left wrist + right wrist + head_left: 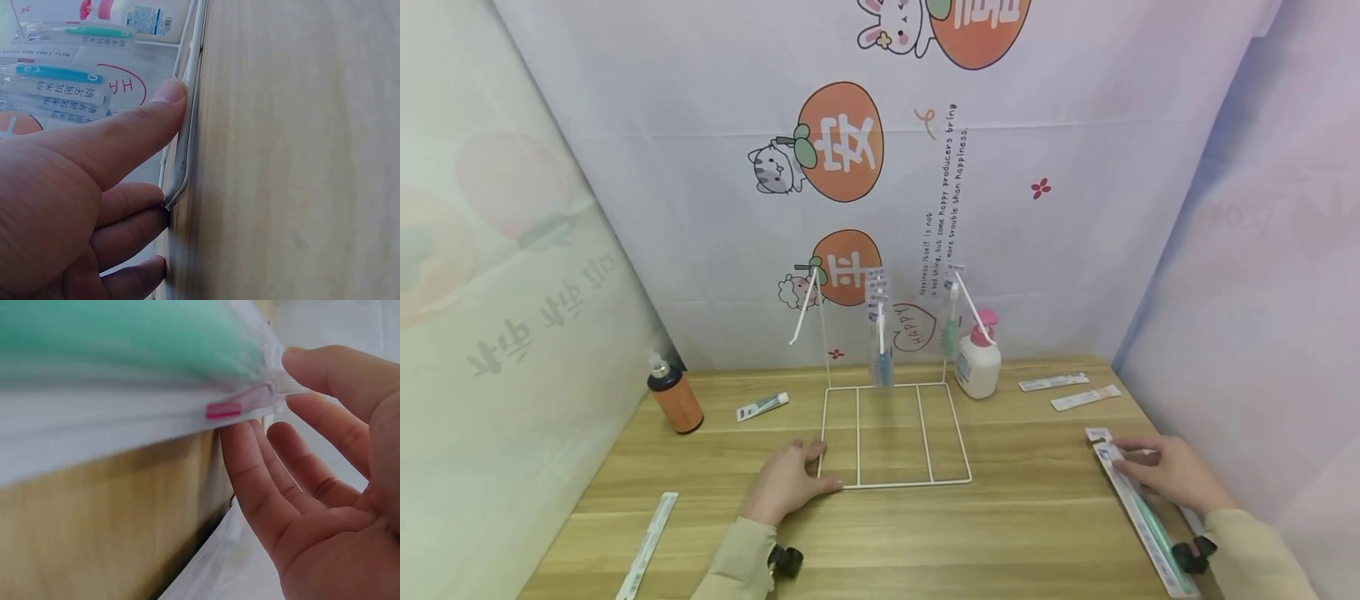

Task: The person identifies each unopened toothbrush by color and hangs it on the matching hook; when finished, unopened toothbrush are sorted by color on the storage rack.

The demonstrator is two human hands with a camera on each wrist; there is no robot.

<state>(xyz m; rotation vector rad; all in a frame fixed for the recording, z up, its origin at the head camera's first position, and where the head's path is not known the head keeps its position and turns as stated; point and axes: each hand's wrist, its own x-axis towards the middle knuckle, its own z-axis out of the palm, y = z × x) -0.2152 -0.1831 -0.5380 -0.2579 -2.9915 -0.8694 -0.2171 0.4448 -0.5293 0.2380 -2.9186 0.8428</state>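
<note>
A white wire rack (891,482) stands mid-table. My left hand (808,471) lies flat at its front-left corner. The thumb (156,115) and straight fingers press against the base wire (187,125). Two packaged toothbrushes hang from the rack's hooks, a blue one (881,337) and a green one (951,321). At the table's right edge lies a long packaged green toothbrush (1146,521). My right hand (1138,467) pinches the upper end of this package (125,381), with the thumb (331,369) on one face and the fingers (250,469) on the other.
A white pump bottle (977,365) stands by the rack's back right corner. An orange bottle (675,400) and a small tube (762,407) are at the left. Flat packets lie at the back right (1053,382) (1085,397) and front left (647,546). Printed cloth walls enclose the table.
</note>
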